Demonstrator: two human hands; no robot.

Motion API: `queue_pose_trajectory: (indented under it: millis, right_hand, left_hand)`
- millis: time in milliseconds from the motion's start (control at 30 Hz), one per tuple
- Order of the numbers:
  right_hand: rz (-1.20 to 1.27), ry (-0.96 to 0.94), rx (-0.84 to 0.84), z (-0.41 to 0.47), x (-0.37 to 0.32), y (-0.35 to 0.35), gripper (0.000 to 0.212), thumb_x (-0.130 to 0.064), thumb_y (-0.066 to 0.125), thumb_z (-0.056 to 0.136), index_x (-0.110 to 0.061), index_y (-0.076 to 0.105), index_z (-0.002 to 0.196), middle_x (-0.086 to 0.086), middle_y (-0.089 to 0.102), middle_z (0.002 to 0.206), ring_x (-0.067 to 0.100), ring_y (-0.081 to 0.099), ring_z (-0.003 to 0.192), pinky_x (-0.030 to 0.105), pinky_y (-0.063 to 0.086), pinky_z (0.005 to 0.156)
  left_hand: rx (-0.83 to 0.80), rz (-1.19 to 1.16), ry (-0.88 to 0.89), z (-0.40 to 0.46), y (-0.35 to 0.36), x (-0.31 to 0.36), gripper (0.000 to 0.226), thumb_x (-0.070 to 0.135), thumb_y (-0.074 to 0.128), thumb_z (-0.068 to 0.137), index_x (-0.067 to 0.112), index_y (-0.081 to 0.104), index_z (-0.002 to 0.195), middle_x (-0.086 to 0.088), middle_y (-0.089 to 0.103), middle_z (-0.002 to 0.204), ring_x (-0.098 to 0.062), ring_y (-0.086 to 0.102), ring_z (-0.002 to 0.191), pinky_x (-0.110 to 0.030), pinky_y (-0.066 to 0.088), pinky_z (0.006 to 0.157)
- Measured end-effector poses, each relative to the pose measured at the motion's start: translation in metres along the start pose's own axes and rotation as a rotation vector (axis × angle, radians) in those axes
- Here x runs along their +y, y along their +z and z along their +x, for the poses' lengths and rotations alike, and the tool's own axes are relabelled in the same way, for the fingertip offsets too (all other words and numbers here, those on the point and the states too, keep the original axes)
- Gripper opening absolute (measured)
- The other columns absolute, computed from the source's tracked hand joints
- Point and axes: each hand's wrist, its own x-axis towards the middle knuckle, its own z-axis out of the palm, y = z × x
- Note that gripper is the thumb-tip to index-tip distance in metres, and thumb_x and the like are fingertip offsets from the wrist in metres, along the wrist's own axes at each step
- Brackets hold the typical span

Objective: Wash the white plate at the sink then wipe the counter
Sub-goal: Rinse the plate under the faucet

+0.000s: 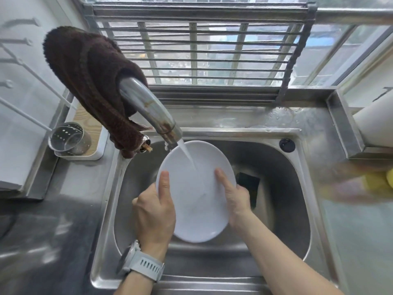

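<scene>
A white plate (195, 194) is held tilted over the steel sink (282, 188). My left hand (154, 213) grips its left rim with the thumb lying on the face. On the right rim my right hand (234, 196) grips the same way, thumb on top. Water runs from the steel faucet (148, 107) onto the upper middle of the plate. A dark brown cloth (85, 81) hangs over the faucet's neck. A dark sponge (248, 184) lies in the basin just right of the plate, partly hidden by my right hand.
A perforated steel utensil cup (68, 138) stands on a white tray at the left of the sink. Yellow objects (380, 179), blurred, lie on the right counter (350, 231). A steel rack (202, 50) spans the window behind. The left counter (53, 241) is dark steel.
</scene>
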Motion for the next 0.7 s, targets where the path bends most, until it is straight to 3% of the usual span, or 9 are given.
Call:
queue_pose_trajectory:
  millis: [67, 133, 200, 300, 400, 500, 600, 700]
  right_hand:
    - [-0.301, -0.119, 0.102, -0.001, -0.006, 0.012, 0.077, -0.090, 0.067, 0.053, -0.022, 0.071, 0.088, -0.001, 0.075, 0.085, 0.022, 0.073, 0.077, 0.040, 0.063, 0.073]
    - [-0.666, -0.262, 0.244, -0.005, -0.016, 0.016, 0.089, -0.102, 0.042, 0.054, -0.024, 0.073, 0.083, -0.001, 0.073, 0.083, 0.024, 0.069, 0.079, 0.040, 0.059, 0.077]
    - [-0.899, -0.408, 0.316, -0.012, -0.027, 0.016, 0.093, -0.101, 0.032, 0.061, -0.021, 0.074, 0.086, 0.003, 0.073, 0.082, 0.029, 0.069, 0.082, 0.038, 0.055, 0.077]
    - [-1.049, -0.572, 0.308, -0.026, -0.041, 0.007, 0.076, -0.087, 0.042, 0.077, -0.018, 0.070, 0.089, 0.010, 0.073, 0.088, 0.035, 0.067, 0.088, 0.036, 0.047, 0.073]
    - [-1.084, -0.717, 0.282, -0.043, -0.050, -0.015, 0.052, -0.071, 0.049, 0.089, -0.021, 0.056, 0.076, 0.008, 0.069, 0.081, 0.033, 0.065, 0.078, 0.032, 0.038, 0.063]
    - [-1.042, -0.853, 0.295, -0.055, -0.054, -0.043, 0.046, -0.056, 0.051, 0.095, -0.021, 0.045, 0.066, -0.007, 0.056, 0.058, 0.011, 0.051, 0.051, 0.023, 0.027, 0.048]
    - [-0.912, -0.831, 0.262, -0.051, -0.053, -0.070, 0.037, -0.044, 0.052, 0.097, -0.019, 0.046, 0.070, -0.007, 0.056, 0.058, 0.008, 0.053, 0.054, 0.029, 0.031, 0.048]
    - [-0.702, -0.650, 0.183, -0.035, -0.042, -0.089, 0.023, -0.036, 0.055, 0.099, -0.022, 0.055, 0.080, -0.006, 0.063, 0.074, 0.013, 0.060, 0.067, 0.030, 0.039, 0.053]
  left_hand:
    - [0.018, 0.048, -0.016, -0.001, -0.008, -0.001, 0.071, 0.058, 0.031, 0.105, 0.014, 0.041, 0.050, 0.003, 0.050, 0.047, -0.032, 0.051, 0.051, -0.036, 0.033, 0.049]
    - [0.035, 0.085, -0.100, -0.001, -0.013, -0.011, 0.067, 0.060, 0.041, 0.101, 0.015, 0.046, 0.051, 0.009, 0.051, 0.049, -0.024, 0.055, 0.052, -0.028, 0.033, 0.047]
    - [0.040, 0.039, -0.213, -0.001, -0.015, -0.026, 0.051, 0.062, 0.064, 0.088, 0.019, 0.060, 0.061, 0.011, 0.063, 0.059, -0.024, 0.064, 0.062, -0.027, 0.044, 0.052]
    - [0.021, -0.153, -0.395, -0.008, -0.006, -0.039, 0.043, 0.059, 0.086, 0.067, 0.020, 0.068, 0.077, 0.009, 0.072, 0.070, -0.017, 0.069, 0.068, -0.033, 0.052, 0.055]
    - [-0.010, -0.204, -0.456, -0.013, 0.009, -0.033, 0.054, 0.067, 0.083, 0.066, 0.016, 0.067, 0.072, 0.006, 0.071, 0.067, -0.016, 0.067, 0.063, -0.033, 0.053, 0.055]
    - [-0.064, -0.152, -0.411, -0.013, 0.025, -0.017, 0.071, 0.071, 0.056, 0.085, 0.007, 0.052, 0.054, 0.000, 0.057, 0.051, -0.025, 0.053, 0.053, -0.034, 0.043, 0.054]
    - [-0.128, -0.142, -0.312, -0.009, 0.037, 0.006, 0.071, 0.059, 0.042, 0.100, 0.005, 0.049, 0.054, -0.014, 0.058, 0.058, -0.035, 0.051, 0.062, -0.042, 0.042, 0.060]
    - [-0.190, -0.085, -0.185, 0.000, 0.038, 0.023, 0.060, 0.047, 0.038, 0.106, 0.008, 0.053, 0.062, -0.024, 0.068, 0.079, -0.043, 0.060, 0.078, -0.045, 0.044, 0.069]
